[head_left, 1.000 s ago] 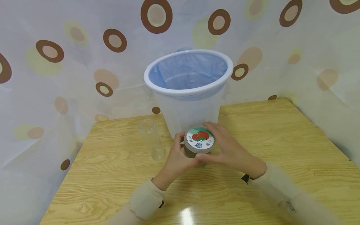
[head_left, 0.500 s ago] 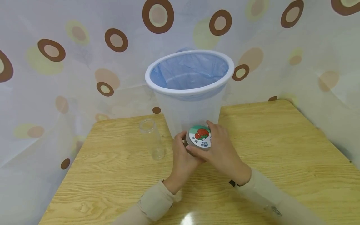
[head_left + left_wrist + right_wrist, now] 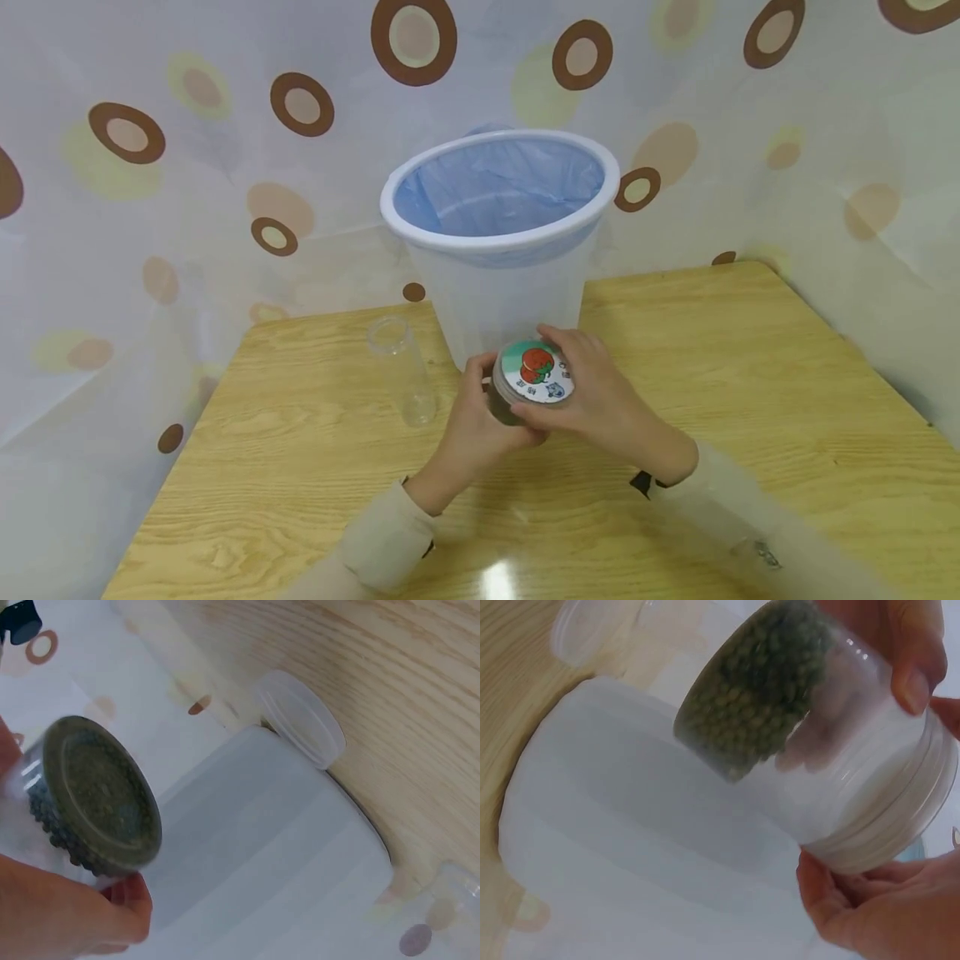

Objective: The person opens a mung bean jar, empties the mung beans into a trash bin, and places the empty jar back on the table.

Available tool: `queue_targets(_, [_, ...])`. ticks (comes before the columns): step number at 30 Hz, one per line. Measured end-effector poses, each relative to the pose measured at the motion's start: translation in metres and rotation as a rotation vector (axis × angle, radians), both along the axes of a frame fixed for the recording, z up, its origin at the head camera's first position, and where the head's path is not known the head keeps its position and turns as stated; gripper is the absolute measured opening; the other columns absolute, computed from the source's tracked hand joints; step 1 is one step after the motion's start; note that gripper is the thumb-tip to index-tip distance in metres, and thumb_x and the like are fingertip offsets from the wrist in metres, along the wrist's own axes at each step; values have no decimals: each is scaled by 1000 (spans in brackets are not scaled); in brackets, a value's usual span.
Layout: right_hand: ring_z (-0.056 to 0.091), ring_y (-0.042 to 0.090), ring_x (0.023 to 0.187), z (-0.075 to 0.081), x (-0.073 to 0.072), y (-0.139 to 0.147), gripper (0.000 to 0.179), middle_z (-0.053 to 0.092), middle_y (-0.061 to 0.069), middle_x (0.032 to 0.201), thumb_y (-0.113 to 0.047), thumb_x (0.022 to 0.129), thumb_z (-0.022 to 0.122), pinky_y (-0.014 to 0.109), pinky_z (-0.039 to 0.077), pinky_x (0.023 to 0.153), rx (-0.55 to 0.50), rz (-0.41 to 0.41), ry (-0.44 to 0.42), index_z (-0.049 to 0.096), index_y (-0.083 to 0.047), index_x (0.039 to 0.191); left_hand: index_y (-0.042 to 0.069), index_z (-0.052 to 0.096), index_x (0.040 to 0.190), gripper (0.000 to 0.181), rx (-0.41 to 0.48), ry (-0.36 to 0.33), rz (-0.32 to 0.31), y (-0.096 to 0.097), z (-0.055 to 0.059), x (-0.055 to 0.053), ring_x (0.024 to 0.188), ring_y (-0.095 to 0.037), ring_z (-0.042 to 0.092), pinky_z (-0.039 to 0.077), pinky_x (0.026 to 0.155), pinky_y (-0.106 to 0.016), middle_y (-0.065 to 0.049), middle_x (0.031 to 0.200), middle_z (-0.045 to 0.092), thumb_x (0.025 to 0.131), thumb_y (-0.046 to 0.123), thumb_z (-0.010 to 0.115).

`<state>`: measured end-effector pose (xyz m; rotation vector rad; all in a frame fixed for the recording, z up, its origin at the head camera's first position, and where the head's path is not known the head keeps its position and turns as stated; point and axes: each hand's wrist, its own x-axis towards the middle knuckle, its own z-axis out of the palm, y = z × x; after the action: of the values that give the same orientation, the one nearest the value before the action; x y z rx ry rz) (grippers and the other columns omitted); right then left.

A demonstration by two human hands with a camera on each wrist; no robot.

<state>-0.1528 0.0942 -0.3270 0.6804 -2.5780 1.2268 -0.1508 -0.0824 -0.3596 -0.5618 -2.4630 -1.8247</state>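
Note:
A clear round jar (image 3: 847,742), partly filled with small green beans (image 3: 754,690), is held in the air before the bin. Its screw lid (image 3: 537,372) bears a label with red tomatoes on white and green. My left hand (image 3: 480,425) grips the jar's body from the left. Around the lid's right side curl the fingers and thumb of my right hand (image 3: 603,400). In the left wrist view the jar's underside (image 3: 105,795) shows, tilted, with the dark beans against it.
Behind the hands stands a white bin (image 3: 502,292) with a blue bag (image 3: 502,187) inside. A tall clear tumbler (image 3: 405,375) is upright on the wooden table (image 3: 712,358) to its left. Patterned sheeting (image 3: 225,192) encloses the back and sides.
The lid's picture has turned counter-clockwise. My right hand shifted in over the lid, then drew back to the right; my left hand tilted and came back, still holding the jar.

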Motion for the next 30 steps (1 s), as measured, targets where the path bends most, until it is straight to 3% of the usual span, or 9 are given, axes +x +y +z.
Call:
queue_targets(4, [46, 27, 111, 1, -2, 6, 83, 51, 12, 128, -30, 73, 83, 43, 44, 85, 26, 80, 50, 41, 1, 138, 11, 35, 135, 81, 10, -37, -74, -6, 3, -2, 121, -26, 40, 39, 97, -52, -5, 134, 41, 69, 17, 82])
queue_targets(7, [45, 28, 114, 2, -2, 8, 82, 50, 14, 131, -28, 74, 82, 45, 44, 87, 46, 118, 75, 41, 2, 138, 10, 35, 135, 80, 9, -36, -92, -8, 3, -3, 122, -27, 39, 38, 97, -50, -5, 136, 40, 70, 15, 81])
queue_targets(11, [42, 32, 120, 6, 3, 5, 86, 44, 17, 137, -37, 80, 77, 48, 44, 91, 51, 55, -24, 35, 3, 142, 8, 36, 134, 81, -2, 5, -14, -1, 1, -2, 117, -25, 43, 40, 95, -47, -6, 132, 44, 68, 16, 83])
queue_targets(15, [35, 39, 126, 11, 6, -4, 94, 38, 22, 140, -54, 84, 67, 52, 42, 93, 103, -90, -117, 28, 4, 145, 5, 37, 132, 82, -36, 134, 125, 10, -3, -2, 114, -23, 45, 43, 94, -45, -9, 128, 45, 66, 15, 85])
queue_targets(20, [43, 44, 116, 14, 7, -15, 97, 46, 29, 129, -57, 82, 68, 52, 43, 91, 218, -157, -2, 32, 12, 140, 1, 38, 127, 82, -135, 358, 259, 20, -9, -3, 114, -27, 44, 40, 94, -44, -14, 122, 47, 63, 13, 89])
queue_targets(22, [46, 45, 111, 14, 7, -17, 95, 50, 31, 123, -53, 81, 71, 51, 43, 90, 249, -153, 68, 35, 16, 136, 1, 38, 126, 82, -157, 403, 273, 21, -9, -3, 112, -27, 44, 39, 92, -44, -15, 120, 48, 63, 13, 89])
queue_targets(25, [50, 44, 106, 15, 5, -16, 89, 54, 30, 116, -47, 81, 73, 49, 44, 89, 276, -140, 128, 39, 17, 132, 2, 37, 127, 81, -162, 416, 267, 22, -10, -2, 112, -27, 44, 38, 92, -45, -14, 121, 47, 64, 11, 87])
queue_targets(30, [48, 40, 110, 19, 3, -14, 82, 53, 26, 118, -42, 83, 73, 47, 45, 87, 260, -98, 73, 40, 15, 133, 3, 36, 129, 81, -156, 370, 230, 18, -10, -2, 116, -26, 42, 38, 95, -46, -12, 124, 46, 65, 9, 85])
